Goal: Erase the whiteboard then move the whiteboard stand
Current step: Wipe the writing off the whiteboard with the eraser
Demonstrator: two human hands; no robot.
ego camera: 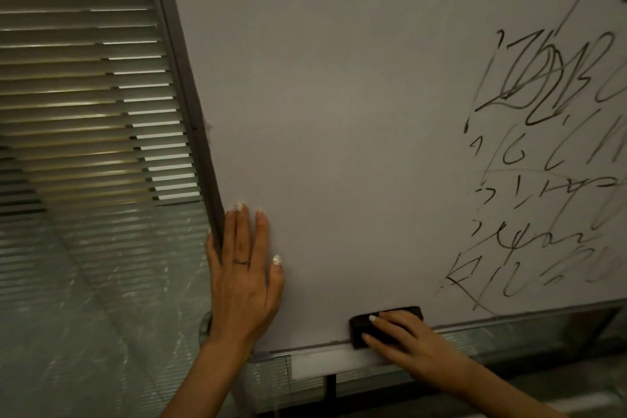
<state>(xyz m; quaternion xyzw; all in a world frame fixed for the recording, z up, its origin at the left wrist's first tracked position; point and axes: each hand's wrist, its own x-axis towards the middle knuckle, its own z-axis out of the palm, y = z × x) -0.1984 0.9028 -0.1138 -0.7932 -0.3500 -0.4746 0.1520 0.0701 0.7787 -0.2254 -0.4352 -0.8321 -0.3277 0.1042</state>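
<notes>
The whiteboard (339, 112) fills most of the view, tilted, with a grey frame. Its left and middle parts are wiped clean; black scribbled writing (549, 153) covers the right side. My left hand (242, 276) lies flat against the board's lower left, fingers spread, with the outer fingers wrapped over the left frame edge. My right hand (403, 339) presses a black eraser (383, 321) against the board at its bottom edge, just above the white marker tray (325, 361). A dark post of the stand (330, 390) shows under the tray.
Window blinds (84, 105) hang to the left of the board, with a glass partition (101, 282) below them. A grey floor (84, 366) shows at the lower left. More glass runs behind the tray at the lower right.
</notes>
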